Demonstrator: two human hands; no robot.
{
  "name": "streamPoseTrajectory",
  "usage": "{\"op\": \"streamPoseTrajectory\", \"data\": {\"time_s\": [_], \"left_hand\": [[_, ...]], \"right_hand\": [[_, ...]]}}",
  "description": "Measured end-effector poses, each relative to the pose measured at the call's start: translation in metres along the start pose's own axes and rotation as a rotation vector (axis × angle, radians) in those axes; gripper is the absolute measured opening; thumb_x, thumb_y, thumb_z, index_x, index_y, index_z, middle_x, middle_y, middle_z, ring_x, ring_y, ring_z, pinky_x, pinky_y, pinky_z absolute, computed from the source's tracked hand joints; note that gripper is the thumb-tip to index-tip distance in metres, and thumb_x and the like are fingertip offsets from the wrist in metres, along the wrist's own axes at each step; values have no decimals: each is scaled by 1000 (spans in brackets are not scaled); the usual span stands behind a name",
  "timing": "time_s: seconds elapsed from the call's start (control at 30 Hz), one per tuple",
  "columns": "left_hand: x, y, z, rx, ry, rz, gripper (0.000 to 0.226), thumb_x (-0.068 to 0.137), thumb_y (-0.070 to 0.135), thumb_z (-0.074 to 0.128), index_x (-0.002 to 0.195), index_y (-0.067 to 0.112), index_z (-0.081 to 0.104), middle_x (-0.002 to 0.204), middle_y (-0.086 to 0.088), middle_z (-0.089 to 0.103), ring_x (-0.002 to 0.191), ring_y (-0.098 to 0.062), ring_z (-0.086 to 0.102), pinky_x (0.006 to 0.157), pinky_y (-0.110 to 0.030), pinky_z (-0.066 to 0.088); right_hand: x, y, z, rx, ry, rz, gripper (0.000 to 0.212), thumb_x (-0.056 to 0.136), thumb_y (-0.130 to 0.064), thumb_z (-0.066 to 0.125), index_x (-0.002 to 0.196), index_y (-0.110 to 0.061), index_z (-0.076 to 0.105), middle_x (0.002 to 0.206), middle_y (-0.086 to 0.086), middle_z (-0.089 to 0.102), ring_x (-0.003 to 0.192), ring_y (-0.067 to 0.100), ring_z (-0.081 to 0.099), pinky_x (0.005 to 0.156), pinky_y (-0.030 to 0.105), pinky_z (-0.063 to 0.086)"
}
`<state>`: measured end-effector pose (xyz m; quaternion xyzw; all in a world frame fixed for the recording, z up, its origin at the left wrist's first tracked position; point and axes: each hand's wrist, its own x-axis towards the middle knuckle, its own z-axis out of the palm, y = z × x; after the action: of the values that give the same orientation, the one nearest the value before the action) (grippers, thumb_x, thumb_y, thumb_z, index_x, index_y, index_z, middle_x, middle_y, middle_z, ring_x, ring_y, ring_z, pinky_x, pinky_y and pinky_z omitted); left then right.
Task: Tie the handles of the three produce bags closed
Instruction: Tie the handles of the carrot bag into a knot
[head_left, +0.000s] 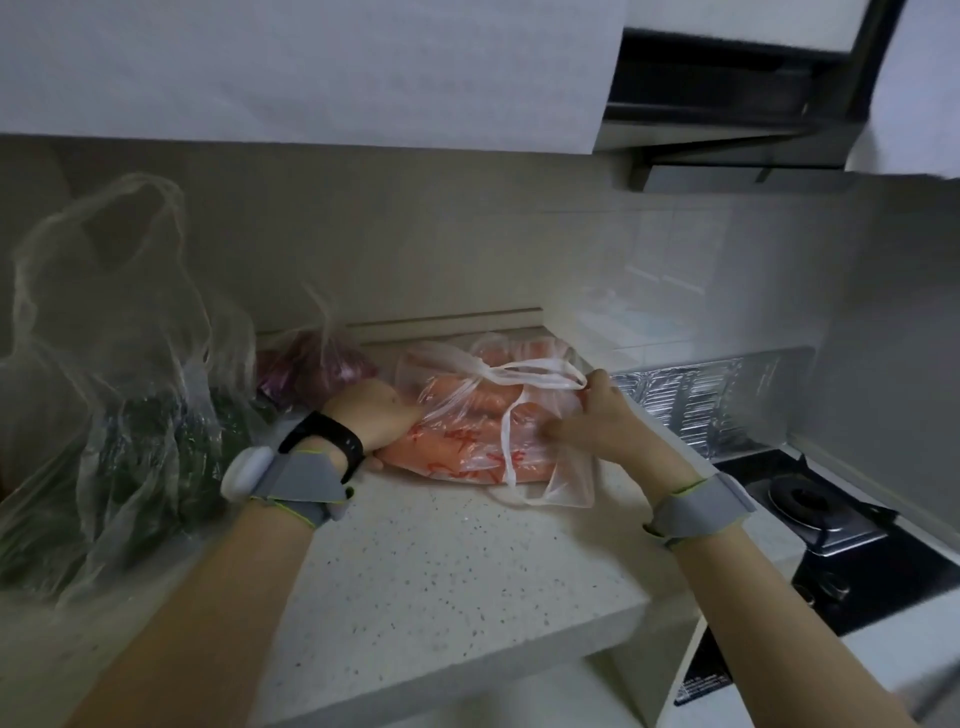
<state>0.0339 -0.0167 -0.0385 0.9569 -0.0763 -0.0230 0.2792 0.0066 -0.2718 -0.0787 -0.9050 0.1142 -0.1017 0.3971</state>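
Note:
A clear bag of carrots (467, 441) with red print lies on the speckled counter (441, 561), its white handles knotted on top. My left hand (376, 418) grips the bag's left end. My right hand (597, 415) pinches a handle loop at the bag's right side. A bag of purple produce (311, 369) sits behind my left wrist, its top twisted upward. A large clear bag of dark leafy greens (119, 415) stands at the far left with its handles loose and raised.
A black gas hob (831, 525) lies lower at the right, with foil (691, 400) on the wall behind it. A range hood (737, 104) hangs above. The counter's front edge drops off near my forearms.

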Motion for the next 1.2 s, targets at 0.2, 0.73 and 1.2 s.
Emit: {"op": "streamPoseTrajectory", "data": {"time_s": [0.2, 0.73, 1.2], "left_hand": [[-4, 5, 12, 217, 477, 208, 32, 88, 41, 54, 89, 11, 64, 106, -14, 64, 97, -35, 60, 80, -40, 51], [28, 70, 54, -183, 425, 438, 39, 98, 26, 45, 76, 1, 65, 74, -19, 65, 72, -36, 62, 56, -33, 42], [44, 40, 20, -1133, 355, 187, 41, 102, 32, 34, 64, 19, 45, 34, 9, 44, 45, -11, 49, 56, -29, 39]], "right_hand": [[-23, 0, -12, 262, -112, -75, 81, 80, -55, 64, 143, -25, 23, 136, 0, 47, 116, 18, 53, 92, 34, 49], [-62, 16, -16, -443, 123, -640, 20, 80, -12, 61, 100, -14, 63, 148, 15, 37, 141, 33, 26, 111, 58, 23], [-65, -78, -54, 702, 101, -511, 37, 96, -24, 50, 77, 3, 68, 77, 15, 71, 82, 23, 67, 72, 22, 49]]}}
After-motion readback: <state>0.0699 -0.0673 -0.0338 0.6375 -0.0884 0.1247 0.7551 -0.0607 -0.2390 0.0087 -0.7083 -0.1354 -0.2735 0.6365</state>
